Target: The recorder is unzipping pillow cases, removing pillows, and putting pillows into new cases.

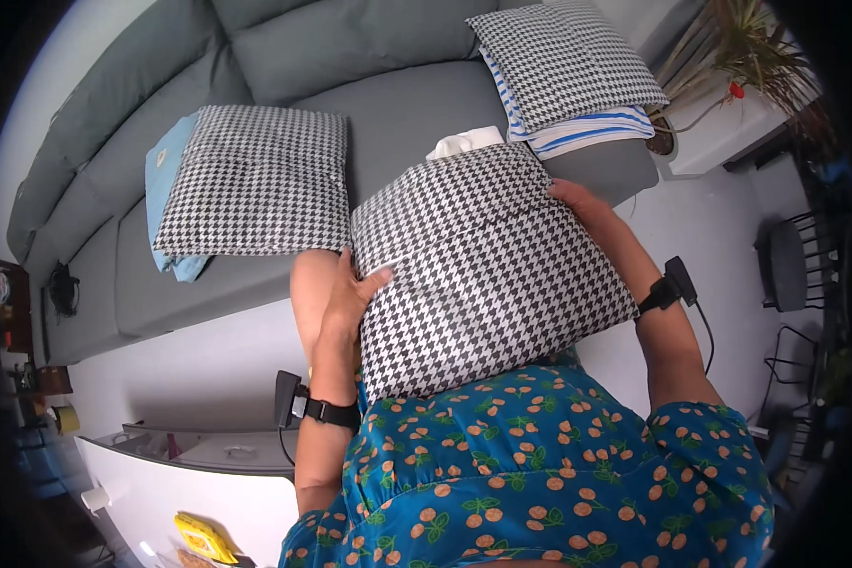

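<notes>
Lg grey sofa (379, 104) runs across the top, ends bent by the lens & cut by the dark rim. Person's blue top w/ orange fruit print (540, 473) fills the lower ctr, cut off at the bottom. Lower L, white table (151, 492), also cut off; behind its top an open compartment (232, 450) holds a sm reddish item, too blurry to ID. Held cushion (488, 275), b/w houndstooth, is in front of the torso, lower edge against the top, crease across its upper part; underside hidden. L cushion (256, 180), same pattern, lies on light-blue cloth (166, 180), mostly covered; R cushion (573, 66), ditto, on blue/wht striped cloth (596, 128).

L hand (346, 298): at held cushion's L edge, thumb on its face, spread wide from index; other fingers mostly hidden, can't tell if closed. R hand (579, 204): at upper R edge, fingers bent & touching it, tips out of sight; can't tell if actually gripping. Black strap w/ a device on each wrist.

White cloth (469, 142) pokes out past held cushion's far edge, rest hidden. Yellow packet (204, 538) on the table, contents not visible.
</notes>
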Demonstrator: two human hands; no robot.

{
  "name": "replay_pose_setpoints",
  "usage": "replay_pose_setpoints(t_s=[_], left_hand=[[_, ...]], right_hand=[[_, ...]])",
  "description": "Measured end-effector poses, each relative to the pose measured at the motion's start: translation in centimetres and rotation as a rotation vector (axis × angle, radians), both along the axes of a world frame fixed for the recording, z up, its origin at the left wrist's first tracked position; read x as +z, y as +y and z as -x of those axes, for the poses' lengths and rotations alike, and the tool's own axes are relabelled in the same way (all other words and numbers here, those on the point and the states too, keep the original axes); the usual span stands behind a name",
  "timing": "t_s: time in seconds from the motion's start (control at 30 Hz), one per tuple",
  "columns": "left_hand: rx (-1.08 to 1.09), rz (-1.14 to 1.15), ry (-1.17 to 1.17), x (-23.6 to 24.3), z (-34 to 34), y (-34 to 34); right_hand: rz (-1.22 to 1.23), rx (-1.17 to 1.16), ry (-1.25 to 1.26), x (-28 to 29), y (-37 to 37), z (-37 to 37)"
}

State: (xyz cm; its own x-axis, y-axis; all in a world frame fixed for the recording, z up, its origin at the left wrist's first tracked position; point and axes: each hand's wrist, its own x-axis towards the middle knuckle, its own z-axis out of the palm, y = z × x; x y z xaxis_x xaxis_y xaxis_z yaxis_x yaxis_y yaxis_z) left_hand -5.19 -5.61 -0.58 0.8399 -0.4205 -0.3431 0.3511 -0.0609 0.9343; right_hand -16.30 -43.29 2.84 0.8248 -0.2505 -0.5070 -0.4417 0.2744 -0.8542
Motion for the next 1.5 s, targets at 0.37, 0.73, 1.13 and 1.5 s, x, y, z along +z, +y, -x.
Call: replay_pose_setpoints(t_s=[0.37,0.73,1.13,1.5], left_hand=[[0.175,0.22,-0.251,7.7,1.5,1.5],[0.387,-0.083,-0.305,0.6,2.7,7.4],[0.463,-0.147,-0.347,2.2,3.7,7.9],[0.491,0.08,-0.132,0.9,1.2,9.8]], right_hand=[[0.417,0.131,-0.114,1.2,3.1,-3.0],[1.303,0.296,-0.233,-0.6,12.8,-6.9],[1.223,0.518,-0.693,1.4,16.7,-12.0],[1.466,0.384,-0.88,2.0,21.2,-11.4]])
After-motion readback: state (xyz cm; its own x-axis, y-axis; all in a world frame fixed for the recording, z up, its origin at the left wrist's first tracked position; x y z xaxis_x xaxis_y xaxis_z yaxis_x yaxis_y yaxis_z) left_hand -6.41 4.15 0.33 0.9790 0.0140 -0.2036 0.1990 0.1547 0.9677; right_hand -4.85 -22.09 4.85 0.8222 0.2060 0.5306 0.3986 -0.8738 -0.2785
